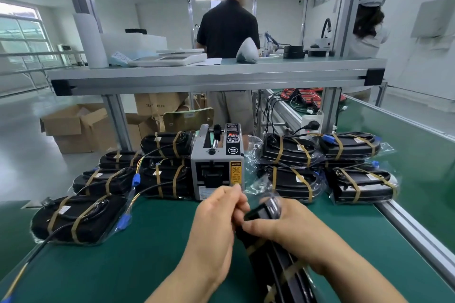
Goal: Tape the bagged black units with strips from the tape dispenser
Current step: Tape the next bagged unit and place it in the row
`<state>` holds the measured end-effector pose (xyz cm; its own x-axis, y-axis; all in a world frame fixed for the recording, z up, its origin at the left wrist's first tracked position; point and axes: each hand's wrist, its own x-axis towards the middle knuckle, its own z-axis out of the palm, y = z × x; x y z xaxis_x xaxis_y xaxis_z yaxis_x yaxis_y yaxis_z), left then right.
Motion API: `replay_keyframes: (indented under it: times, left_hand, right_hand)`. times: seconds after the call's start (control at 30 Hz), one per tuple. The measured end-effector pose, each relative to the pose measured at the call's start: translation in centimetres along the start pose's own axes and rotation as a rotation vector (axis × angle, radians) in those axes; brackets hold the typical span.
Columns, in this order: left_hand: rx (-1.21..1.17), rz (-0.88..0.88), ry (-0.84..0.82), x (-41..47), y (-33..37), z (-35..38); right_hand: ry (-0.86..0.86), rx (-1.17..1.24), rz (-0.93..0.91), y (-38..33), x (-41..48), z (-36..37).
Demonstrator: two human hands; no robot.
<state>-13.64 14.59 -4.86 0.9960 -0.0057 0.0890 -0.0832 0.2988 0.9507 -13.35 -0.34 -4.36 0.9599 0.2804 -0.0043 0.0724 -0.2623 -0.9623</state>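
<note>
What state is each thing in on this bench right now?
held unit: bagged, tape strips across it, in both hands.
left-hand grip: curled round the held unit's far end.
right-hand grip: wrapped round the held unit.
tape dispenser: upright, red display lit.
other units: bagged, taped, lying flat.
cardboard box: flaps open.

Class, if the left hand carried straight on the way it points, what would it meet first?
Probably the tape dispenser: the left hand points forward at its front face, with nothing visible between. Depth is uncertain from one view.
</note>
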Motion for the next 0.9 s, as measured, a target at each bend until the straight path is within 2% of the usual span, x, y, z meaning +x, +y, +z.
replay_keyframes:
  times: [0.07, 0.2, 0.27, 0.33, 0.4, 0.53, 0.77, 0.83, 0.9]
  left_hand:
    - [0.070, 0.037, -0.019, -0.5, 0.2, -0.6]
    - [0.476, 0.281, -0.009, 0.5, 1.3, -2.2]
    - [0.694, 0.371, -0.113, 1.4, 2.1, -2.4]
    - [0.807, 0.366, -0.253, 2.5, 3.1, -2.4]
    - [0.785, 0.324, -0.333, 3.3, 4.2, -2.2]
    - [0.644, 0.296, -0.390, 4.2, 5.5, -1.9]
    - [0.682, 0.256, -0.590, 5.5, 7.0, -1.2]
    - [0.597, 0.249, -0.495, 6.2, 6.8, -1.4]
    - [0.412, 0.200, -0.220, 7.4, 5.9, -2.3]
  right_hand:
    - [-0.008, 0.046, 0.008, 0.5, -1.0, -0.6]
    - [0.021, 0.074, -0.092, 0.2, -2.0, -1.4]
    - [0.019, 0.106, -0.157, -0.2, -1.8, -1.4]
    - [0.001, 0.091, -0.225, -0.5, -1.6, -1.3]
    - [-0.005, 0.084, -0.267, -0.5, -1.4, -1.0]
    - [0.009, -0.003, -0.281, 0.5, -1.4, -0.4]
    - [0.013, -0.050, -0.249, 1.6, -1.5, 0.0]
    - [0.064, -0.043, -0.255, 2.1, -1.5, 0.1]
    - [0.183, 0.020, -0.244, 2.8, -1.4, 0.6]
